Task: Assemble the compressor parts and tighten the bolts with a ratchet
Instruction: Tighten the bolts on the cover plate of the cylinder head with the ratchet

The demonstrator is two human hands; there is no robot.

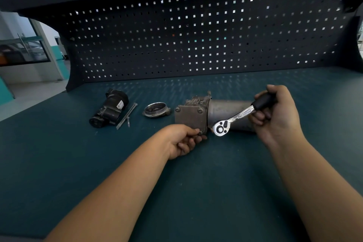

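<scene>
Compressor body (193,117), frame centre, is gripped at its lower corner by the left hand (182,140) while the right hand (275,113) clasps the ratchet (232,121), whose head sits beside the end plate; the black housing (110,110), empty-looking round cover (156,110) and long bolts (126,116) lie loose at left, so assembly seems only partway.

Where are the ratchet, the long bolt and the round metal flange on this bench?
ratchet (240,114): head view, on its shiny shank.
long bolt (126,116): head view, midway along its shaft.
round metal flange (156,108): head view, inside its shallow bowl.
</scene>
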